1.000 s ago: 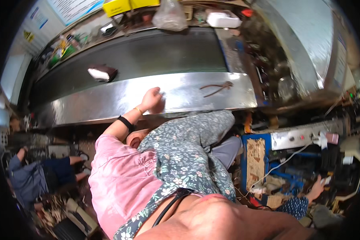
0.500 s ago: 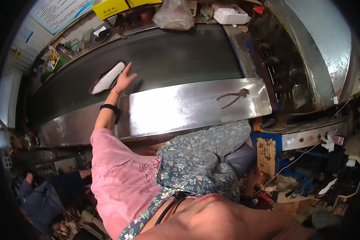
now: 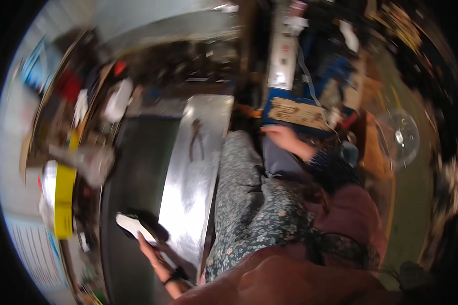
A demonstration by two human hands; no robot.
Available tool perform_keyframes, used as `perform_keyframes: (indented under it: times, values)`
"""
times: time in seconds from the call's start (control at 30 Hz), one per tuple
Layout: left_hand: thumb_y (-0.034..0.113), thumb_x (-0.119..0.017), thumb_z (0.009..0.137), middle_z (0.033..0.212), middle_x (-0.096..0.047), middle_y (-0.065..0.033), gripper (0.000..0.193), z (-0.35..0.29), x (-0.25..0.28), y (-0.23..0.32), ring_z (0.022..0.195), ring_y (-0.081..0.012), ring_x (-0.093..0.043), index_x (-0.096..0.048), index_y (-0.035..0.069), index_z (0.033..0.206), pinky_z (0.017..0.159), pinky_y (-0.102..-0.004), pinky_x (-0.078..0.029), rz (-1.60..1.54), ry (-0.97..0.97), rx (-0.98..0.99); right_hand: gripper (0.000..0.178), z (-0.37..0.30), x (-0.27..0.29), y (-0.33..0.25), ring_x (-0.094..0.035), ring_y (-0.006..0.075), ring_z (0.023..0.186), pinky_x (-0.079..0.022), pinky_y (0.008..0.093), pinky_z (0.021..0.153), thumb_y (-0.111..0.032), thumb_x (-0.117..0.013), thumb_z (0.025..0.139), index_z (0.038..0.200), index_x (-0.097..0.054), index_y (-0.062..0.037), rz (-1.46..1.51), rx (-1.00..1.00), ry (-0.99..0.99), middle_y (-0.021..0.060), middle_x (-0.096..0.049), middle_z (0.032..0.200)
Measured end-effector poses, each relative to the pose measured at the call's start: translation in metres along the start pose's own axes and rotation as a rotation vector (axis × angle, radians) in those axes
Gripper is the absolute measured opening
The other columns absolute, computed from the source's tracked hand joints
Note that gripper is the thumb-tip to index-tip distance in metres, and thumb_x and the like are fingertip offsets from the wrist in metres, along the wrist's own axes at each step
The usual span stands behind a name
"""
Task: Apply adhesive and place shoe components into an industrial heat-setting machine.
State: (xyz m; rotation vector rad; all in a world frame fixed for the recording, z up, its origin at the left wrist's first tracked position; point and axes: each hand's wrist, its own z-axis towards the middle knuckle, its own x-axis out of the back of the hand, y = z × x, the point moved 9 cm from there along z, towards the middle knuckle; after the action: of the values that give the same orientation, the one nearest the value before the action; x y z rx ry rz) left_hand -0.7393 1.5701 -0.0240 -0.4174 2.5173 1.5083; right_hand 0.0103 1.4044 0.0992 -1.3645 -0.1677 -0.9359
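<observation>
A dark shoe with a white sole is tilted over the black belt surface. My left hand grips it at its near end, with a finger lying along the white sole; the other fingers are partly hidden. Off to the right, over the floral cloth on my lap, my right hand is stretched out, somewhat blurred, with nothing visible in it. A pair of pliers lies on the shiny metal plate between my two hands.
Beyond my right hand stands a blue machine frame with a metal control panel. A yellow box and a clear plastic bag line the left shelf. At right is a transparent round object.
My view has swung to the right, so the bench now runs up the picture. My left hand has taken hold of the shoe. My right hand has come into view.
</observation>
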Motion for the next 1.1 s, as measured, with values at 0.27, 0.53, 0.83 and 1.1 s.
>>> perform_keyframes:
  times: [0.27, 0.53, 0.83, 1.1]
  values:
    - [0.027, -0.068, 0.088, 0.092, -0.061, -0.0093, 0.033, -0.085, -0.336, -0.047, 0.08, -0.0174, -0.056, -0.056, -0.001, 0.1, 0.068, -0.0318, -0.047, 0.452, -0.358, -0.364, 0.061, 0.112, -0.11, -0.19, -0.053, 0.0233, 0.122, -0.043, 0.0313, 0.1, -0.035, -0.062, 0.094, 0.142, -0.041, -0.0039, 0.542, 0.079, -0.328, 0.0176, -0.056, 0.131]
    - [0.002, -0.075, 0.077, 0.128, -0.051, -0.0151, 0.09, -0.147, -0.5, -0.061, 0.116, -0.0225, -0.051, -0.021, -0.002, 0.148, 0.098, -0.0309, -0.043, 0.527, -0.97, -0.254, 0.042, 0.018, -0.087, -0.155, -0.059, 0.0186, 0.109, -0.045, 0.0309, 0.096, -0.029, -0.06, 0.095, 0.128, -0.056, -0.0027, 0.346, 0.175, -0.476, 0.0121, -0.064, 0.119]
    - [-0.002, -0.073, 0.079, 0.145, -0.038, -0.0159, 0.085, -0.144, -0.516, -0.087, 0.133, -0.0247, -0.038, -0.025, 0.0, 0.148, 0.111, -0.0373, -0.03, 0.368, -0.629, -0.387, 0.046, 0.021, -0.104, -0.117, -0.055, 0.0266, 0.12, -0.043, 0.0345, 0.1, -0.027, -0.058, 0.096, 0.135, -0.049, -0.0037, 0.386, 0.193, -0.608, 0.0168, -0.058, 0.13]
    - [-0.003, -0.073, 0.078, 0.134, -0.05, -0.0177, 0.073, -0.128, -0.496, -0.103, 0.124, -0.0256, -0.048, -0.037, -0.002, 0.14, 0.108, -0.0376, -0.035, 0.461, -0.498, -0.675, 0.036, 0.014, -0.098, -0.127, -0.069, 0.0268, 0.086, -0.052, 0.0362, 0.076, -0.023, -0.068, 0.087, 0.118, -0.063, -0.0061, 0.42, 0.282, -0.429, 0.0183, -0.07, 0.096]
